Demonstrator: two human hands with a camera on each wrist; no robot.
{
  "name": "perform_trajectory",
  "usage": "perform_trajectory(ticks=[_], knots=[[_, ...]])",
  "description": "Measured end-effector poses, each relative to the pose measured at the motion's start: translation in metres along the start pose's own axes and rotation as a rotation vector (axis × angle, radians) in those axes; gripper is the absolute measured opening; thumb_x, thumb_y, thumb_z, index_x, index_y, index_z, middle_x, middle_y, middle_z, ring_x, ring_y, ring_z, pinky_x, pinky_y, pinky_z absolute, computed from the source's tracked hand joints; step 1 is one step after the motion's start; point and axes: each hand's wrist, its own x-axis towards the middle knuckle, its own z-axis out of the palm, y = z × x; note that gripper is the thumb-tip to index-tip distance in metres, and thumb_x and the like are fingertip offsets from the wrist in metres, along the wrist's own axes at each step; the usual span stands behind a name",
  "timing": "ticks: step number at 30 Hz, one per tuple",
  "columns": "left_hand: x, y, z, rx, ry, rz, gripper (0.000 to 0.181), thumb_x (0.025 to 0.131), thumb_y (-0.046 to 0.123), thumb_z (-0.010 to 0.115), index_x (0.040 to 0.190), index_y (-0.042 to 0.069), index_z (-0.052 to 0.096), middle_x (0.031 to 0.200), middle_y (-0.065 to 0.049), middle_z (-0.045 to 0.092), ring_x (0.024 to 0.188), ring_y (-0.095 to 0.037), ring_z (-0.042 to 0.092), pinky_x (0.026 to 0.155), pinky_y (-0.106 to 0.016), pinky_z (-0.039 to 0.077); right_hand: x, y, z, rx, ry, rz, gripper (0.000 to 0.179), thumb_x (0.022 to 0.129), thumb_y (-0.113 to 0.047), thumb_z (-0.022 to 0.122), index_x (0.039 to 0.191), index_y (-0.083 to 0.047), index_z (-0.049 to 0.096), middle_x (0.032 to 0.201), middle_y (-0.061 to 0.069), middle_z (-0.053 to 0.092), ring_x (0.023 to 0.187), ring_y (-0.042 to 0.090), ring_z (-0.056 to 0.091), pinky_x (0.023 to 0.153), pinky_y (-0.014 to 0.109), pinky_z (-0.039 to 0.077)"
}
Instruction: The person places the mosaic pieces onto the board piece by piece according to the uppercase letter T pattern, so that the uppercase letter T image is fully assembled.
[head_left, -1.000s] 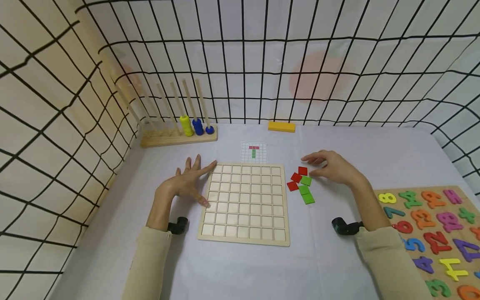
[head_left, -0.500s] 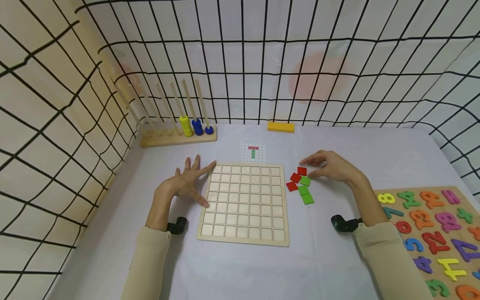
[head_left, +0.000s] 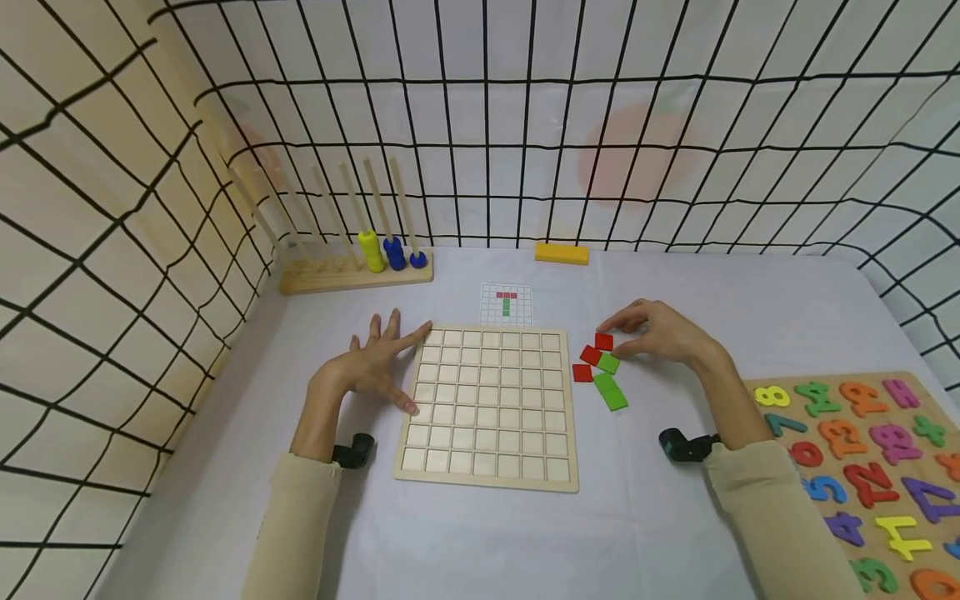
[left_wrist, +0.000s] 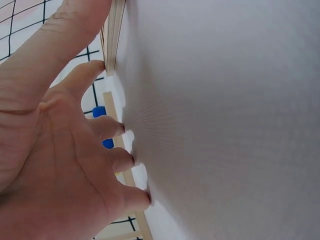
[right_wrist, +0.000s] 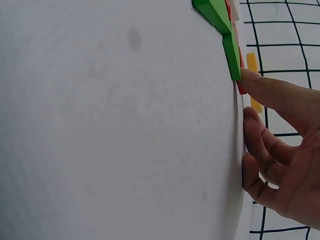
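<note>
In the head view, my left hand [head_left: 372, 364] is spread at the left side of a wooden grid board [head_left: 492, 485]. Its thumb and index fingertip touch the board's edge; the other fingertips rest on the white cloth, as the left wrist view confirms. To the board's right lie three red tiles [head_left: 603, 342] and three green tiles [head_left: 617, 398], loosely bunched. My right hand [head_left: 663, 332] is at this bunch, its thumb touching a green tile [right_wrist: 231, 56] in the right wrist view. The index fingertip is near the top red tile; its exact contact is hidden.
A pattern card [head_left: 489, 315] with a red and green T lies behind the board. Farther back are a bead abacus [head_left: 352, 282] and a yellow block [head_left: 561, 254]. A number puzzle board [head_left: 817, 454] lies at right. Black wire mesh [head_left: 487, 150] encloses the table.
My right hand has moved slightly left, and several tiles have shifted or turned a little in the bunch. The left hand has stayed at the board's edge.
</note>
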Motion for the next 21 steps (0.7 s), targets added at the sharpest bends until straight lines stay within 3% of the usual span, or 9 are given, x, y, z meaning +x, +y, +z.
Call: perform_trajectory(ticks=[9,15,17,21], knots=[[0.0006,-0.0004,-0.0007,0.001,-0.013,0.015,0.132,0.067,0.037,0.097,0.167,0.023,0.012,0.168,-0.026,-0.025,0.152,-0.053,-0.031,0.117,-0.079,-0.015,0.0018,0.0009,0.0025,-0.001,0.013,0.034,0.035,0.089,-0.012,0.080,0.123,-0.008,0.075,0.132,0.020,0.061,0.120,0.036,0.054,0.105,0.053,0.045],[-0.0011,0.0015,-0.0015,-0.002,-0.012,0.018,0.132,0.067,0.037,0.097,0.167,0.023,0.012,0.168,-0.027,-0.025,0.152,-0.053,-0.030,0.116,-0.079,-0.015,0.0021,0.0026,0.0027,0.008,0.017,0.047,0.035,0.089,-0.014,0.081,0.123,-0.008,0.076,0.133,0.020,0.063,0.120,0.036,0.054,0.104,0.051,0.045],[-0.0024,0.0022,-0.0017,-0.004,-0.012,0.018,0.132,0.067,0.036,0.097,0.167,0.022,0.012,0.168,-0.027,-0.025,0.152,-0.054,-0.030,0.116,-0.080,-0.014,0.0024,0.0026,0.0025,0.003,0.021,0.048,0.035,0.089,-0.015,0.081,0.122,-0.008,0.076,0.130,0.018,0.065,0.116,0.034,0.055,0.100,0.046,0.046],[-0.0027,0.0016,-0.0013,-0.003,-0.015,0.011,0.132,0.068,0.036,0.096,0.167,0.022,0.011,0.168,-0.026,-0.025,0.152,-0.053,-0.030,0.117,-0.079,-0.014,0.0033,0.0024,0.0019,0.003,0.025,0.045,0.034,0.088,-0.017,0.083,0.120,-0.007,0.077,0.106,0.013,0.066,0.099,0.027,0.054,0.081,0.032,0.045]])
